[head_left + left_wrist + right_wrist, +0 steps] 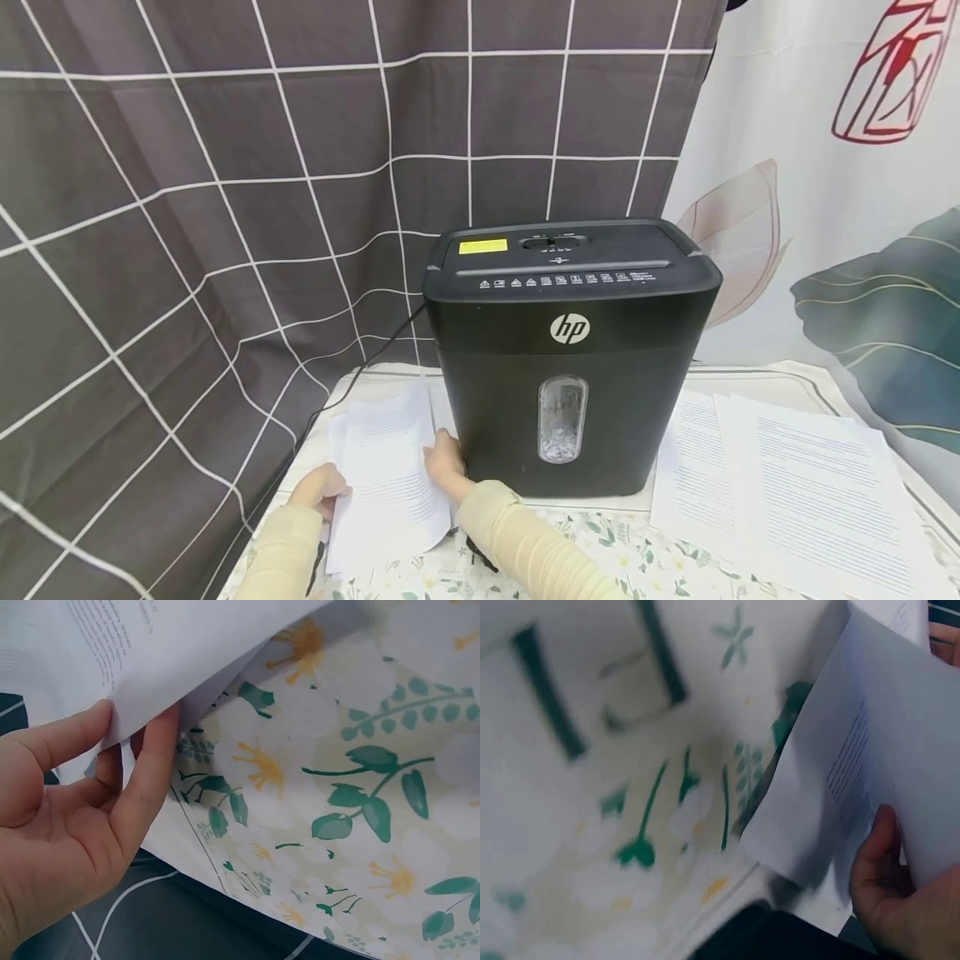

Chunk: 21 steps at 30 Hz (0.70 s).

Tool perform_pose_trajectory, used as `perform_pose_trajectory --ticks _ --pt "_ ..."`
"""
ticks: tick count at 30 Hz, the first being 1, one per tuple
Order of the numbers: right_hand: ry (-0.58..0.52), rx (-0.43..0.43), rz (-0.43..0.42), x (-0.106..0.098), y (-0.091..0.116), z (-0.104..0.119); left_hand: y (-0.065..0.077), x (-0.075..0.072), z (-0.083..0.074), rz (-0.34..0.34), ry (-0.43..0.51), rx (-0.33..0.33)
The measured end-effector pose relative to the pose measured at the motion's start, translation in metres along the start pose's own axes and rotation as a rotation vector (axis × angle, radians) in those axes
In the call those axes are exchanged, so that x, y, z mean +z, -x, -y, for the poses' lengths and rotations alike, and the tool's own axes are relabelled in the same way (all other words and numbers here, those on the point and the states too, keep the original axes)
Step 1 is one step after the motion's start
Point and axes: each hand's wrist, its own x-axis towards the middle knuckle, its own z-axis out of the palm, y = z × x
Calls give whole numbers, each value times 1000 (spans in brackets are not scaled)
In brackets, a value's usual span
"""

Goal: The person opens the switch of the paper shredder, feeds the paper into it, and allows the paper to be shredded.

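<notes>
A: What is on the bench (660,571)?

B: Behind it hangs a dark checked curtain (315,125). In the middle an HP paper shredder (491,400) stands upright. Loose printed pages (817,475) lie to its right; on its other side, near it, is the stack of printed sheets (386,479) that the person is handling.

A: Which step does that look like?

B: Most likely gathering the stack and evening its edges; the right wrist view shows leaves standing apart. The next move probably calls for bringing them flush, with an equal hold on both sides so that none slips out.

A: Which way does the stack point?

B: Its long axis runs from the person's side back toward the curtain, slightly askew, the lines of text lying across it. The near end looks uneven.

A: And the hands?

B: The left hand (322,487) pinches the left edge, thumb above and fingers beneath. The right hand (446,462) grips the opposite edge, beside the shredder, fingers bent at the paper.
</notes>
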Motion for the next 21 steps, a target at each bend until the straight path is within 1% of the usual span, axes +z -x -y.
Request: perform_pose_trajectory --ticks 2,5,7,11,13,14,16,17,18,21 --pt "30 -47 -14 0 0 0 0 1 2 -11 7 0" --pt "81 -67 -29 1 0 0 -2 0 9 -32 1 0" --pt "127 -76 -20 2 2 0 -5 -1 16 -40 5 14" --pt "253 -146 37 3 5 2 -7 -8 31 -37 11 19" --pt "278 -176 63 1 6 4 -5 -14 37 -27 5 19" --pt "272 -185 81 -1 7 6 -3 -16 39 -19 8 24" --pt "243 -198 104 -5 9 9 0 -22 43 7 18 52" --pt "229 -207 116 -8 10 11 2 -24 44 32 29 78" --pt "218 -217 133 -10 11 13 5 -27 46 65 35 115" --pt "185 -278 197 -21 19 21 11 -33 52 191 94 225"
